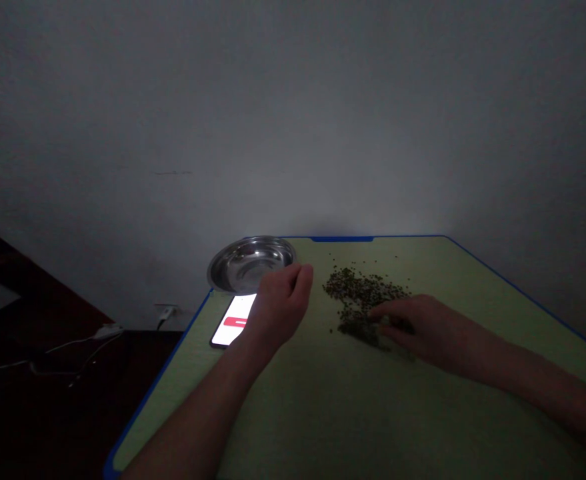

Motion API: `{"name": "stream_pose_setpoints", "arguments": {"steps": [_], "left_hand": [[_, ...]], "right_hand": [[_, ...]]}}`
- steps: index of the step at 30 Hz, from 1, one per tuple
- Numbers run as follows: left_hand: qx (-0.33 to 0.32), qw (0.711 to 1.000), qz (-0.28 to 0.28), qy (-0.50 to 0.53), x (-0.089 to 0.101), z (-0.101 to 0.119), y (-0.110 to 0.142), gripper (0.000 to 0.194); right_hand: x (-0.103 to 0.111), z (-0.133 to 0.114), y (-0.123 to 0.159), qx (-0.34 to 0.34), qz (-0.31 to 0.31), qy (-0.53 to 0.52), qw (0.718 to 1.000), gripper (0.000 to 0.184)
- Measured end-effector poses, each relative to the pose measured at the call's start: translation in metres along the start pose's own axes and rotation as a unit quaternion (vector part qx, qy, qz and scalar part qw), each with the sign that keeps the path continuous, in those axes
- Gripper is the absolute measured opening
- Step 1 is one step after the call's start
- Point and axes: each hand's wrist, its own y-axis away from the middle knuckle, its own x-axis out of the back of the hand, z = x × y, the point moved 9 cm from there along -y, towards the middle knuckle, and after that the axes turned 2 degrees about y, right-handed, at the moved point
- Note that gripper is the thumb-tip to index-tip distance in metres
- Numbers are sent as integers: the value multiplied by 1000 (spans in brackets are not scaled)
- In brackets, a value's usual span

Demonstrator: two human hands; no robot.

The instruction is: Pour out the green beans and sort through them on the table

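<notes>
Left forearm (pixel 193 420), fingers (pixel 303 288) clenched, right fingers (pixel 393 309), grip unclear, among tiny roundish dark grains (pixel 355 285)

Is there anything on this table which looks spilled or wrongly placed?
Perhaps two things. Small dark grains lie loose on the green tabletop, some apart from the pile; spilled or spread on purpose, I cannot tell. The metal bowl seems to reach past the left edge.
</notes>
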Motion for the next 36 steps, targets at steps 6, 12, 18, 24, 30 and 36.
{"name": "stream_pose_setpoints", "arguments": {"steps": [6, 12, 18, 24, 30, 36], "left_hand": [[-2, 1000, -5, -3, -2, -1, 1, 44], [4, 1000, -14, -17, -3, -2, 0, 46], [1, 1000, -17, -17, -4, 0, 0, 44], [-2, 999, -29, -24, -7, 1, 0, 43], [2, 999, -41, -30, -11, -3, 1, 42], [10, 998, -47, -32, -14, -5, 0, 43]], "right_hand": [[15, 21, 2, 8, 9, -12, 1000, 26], [22, 15, -16, 26, 31, -11, 999, 24], [9, 5, -15, 41, 18, -7, 999, 21], [15, -5, 0, 48, 9, -26, 998, 21], [21, 2, 5, 25, 14, -63, 998, 24], [13, 30, 15, -14, -32, -112, 993, 20]]}}
